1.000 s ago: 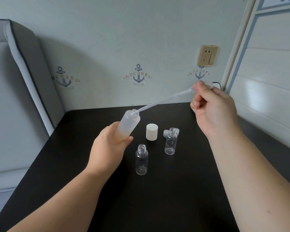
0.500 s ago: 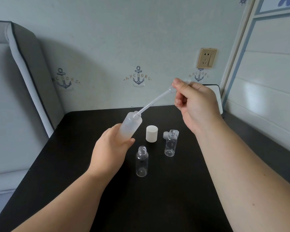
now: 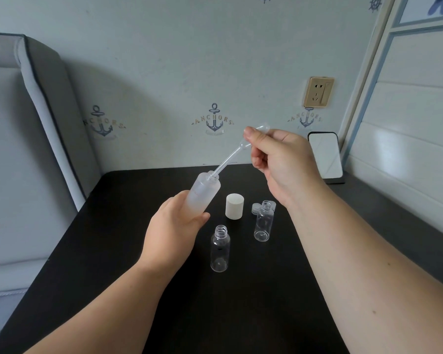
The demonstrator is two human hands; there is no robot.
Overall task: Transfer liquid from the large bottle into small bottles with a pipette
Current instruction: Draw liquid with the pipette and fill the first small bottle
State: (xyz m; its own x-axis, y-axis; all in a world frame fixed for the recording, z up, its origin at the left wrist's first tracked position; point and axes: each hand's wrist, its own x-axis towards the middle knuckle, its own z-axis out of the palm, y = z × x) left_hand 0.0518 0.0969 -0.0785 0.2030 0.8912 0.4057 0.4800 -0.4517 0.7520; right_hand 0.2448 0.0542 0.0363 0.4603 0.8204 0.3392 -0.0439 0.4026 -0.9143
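My left hand (image 3: 175,226) grips the frosted large bottle (image 3: 202,194), tilted above the black table (image 3: 253,315); my fingers hide its base. My right hand (image 3: 279,159) pinches the pipette (image 3: 230,157) bulb, mostly covered, the tip inside the bottle's neck; liquid is too faint to make out. Two open small bottles (image 3: 220,249) stand mid-table. Clear caps (image 3: 256,208) sit half-hidden behind the farther one, beside a white cap (image 3: 234,206).

Both hands raised, each gripping.
Left hand (image 3: 175,227) fingers wrapped, forearm angled up; right hand (image 3: 281,159) pinching, higher, wrist bent.
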